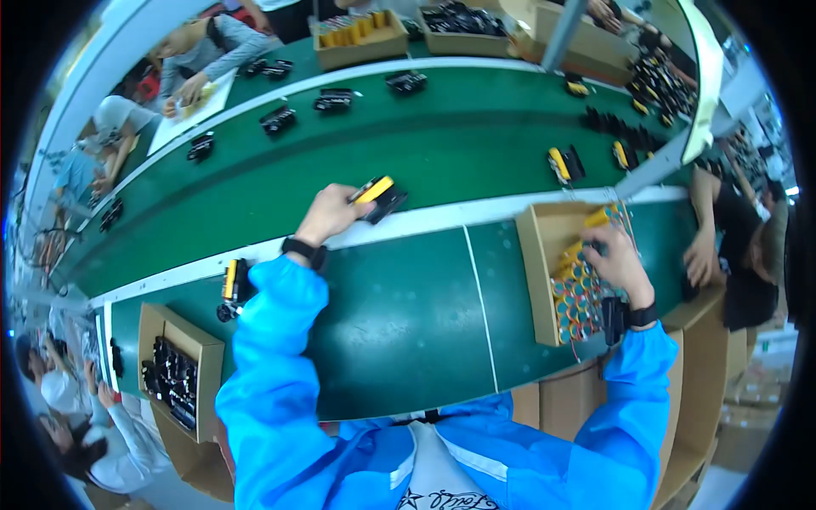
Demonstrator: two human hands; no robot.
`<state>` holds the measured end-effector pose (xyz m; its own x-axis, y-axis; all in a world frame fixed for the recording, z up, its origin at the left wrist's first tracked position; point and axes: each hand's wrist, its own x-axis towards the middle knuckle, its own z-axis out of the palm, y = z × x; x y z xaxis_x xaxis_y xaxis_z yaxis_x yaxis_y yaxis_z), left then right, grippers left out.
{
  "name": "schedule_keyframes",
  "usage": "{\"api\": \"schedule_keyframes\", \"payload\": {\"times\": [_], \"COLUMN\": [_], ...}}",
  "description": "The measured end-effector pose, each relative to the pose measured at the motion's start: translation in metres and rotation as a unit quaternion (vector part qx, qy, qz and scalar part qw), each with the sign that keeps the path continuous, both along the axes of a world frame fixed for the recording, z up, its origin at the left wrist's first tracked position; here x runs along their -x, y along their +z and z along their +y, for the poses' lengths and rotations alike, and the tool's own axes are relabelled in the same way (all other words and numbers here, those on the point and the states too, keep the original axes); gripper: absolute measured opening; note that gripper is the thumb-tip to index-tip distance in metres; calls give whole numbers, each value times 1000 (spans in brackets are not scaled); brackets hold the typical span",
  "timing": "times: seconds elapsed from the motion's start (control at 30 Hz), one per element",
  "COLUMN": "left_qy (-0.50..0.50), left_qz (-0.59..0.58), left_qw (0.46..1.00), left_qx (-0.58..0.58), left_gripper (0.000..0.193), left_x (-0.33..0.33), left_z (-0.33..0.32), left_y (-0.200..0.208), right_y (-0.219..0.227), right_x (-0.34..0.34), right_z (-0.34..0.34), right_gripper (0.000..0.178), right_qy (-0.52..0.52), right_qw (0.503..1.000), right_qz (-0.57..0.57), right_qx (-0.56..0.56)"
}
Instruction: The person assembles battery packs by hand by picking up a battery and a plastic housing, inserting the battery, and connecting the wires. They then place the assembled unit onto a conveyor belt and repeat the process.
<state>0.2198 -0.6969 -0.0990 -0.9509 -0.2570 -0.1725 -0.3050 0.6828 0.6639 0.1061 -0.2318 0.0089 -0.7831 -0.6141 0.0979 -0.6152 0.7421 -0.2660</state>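
Over the far edge strip of my bench, my left hand (331, 214) is closed on a black device with a yellow cylindrical battery pack (371, 194) set in it. My right hand (619, 257) reaches into a cardboard box (538, 280) of yellow cylindrical battery packs (575, 293). Its fingers are bent among the packs, and what they grip is partly hidden. One yellow pack (602, 215) lies tilted just beyond those fingertips. Left of my left forearm, another black and yellow device (234, 285) sits on the bench.
Beyond the bench runs a green conveyor belt (476, 136) carrying several black housings (333, 100) and black-yellow devices (565, 165). A carton (212, 357) of black parts stands at left. A metal post (659, 170) slants at right. Co-workers sit around; one person's hand (701, 255) is near my right.
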Motion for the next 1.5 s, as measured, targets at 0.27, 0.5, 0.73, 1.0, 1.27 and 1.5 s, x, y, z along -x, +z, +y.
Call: {"api": "schedule_keyframes", "payload": {"times": [0.27,0.5,0.73,1.0,1.27,1.5], "left_qy": [-51,123,81,-140,-296,-166], "left_qz": [-100,128,76,173,160,179], "left_qw": [992,891,856,880,871,968], "left_qx": [50,417,505,421,359,60], "left_gripper": [34,18,17,32,39,55], "left_x": [80,166,195,32,-115,-170], "left_z": [-42,-127,-149,-53,32,94], "left_y": [1,-63,-74,46,11,44], "right_y": [0,-31,-16,10,-26,-74], "right_x": [43,50,13,-24,-119,-191], "right_z": [-27,-52,-73,-25,-77,-160], "right_gripper": [26,25,29,21,24,37], "right_qy": [54,105,24,-161,-15,-23], "right_qw": [976,920,904,965,470,357], "right_qz": [-155,-81,-94,-168,-437,-744], "right_qx": [-140,-368,-416,120,766,564]}}
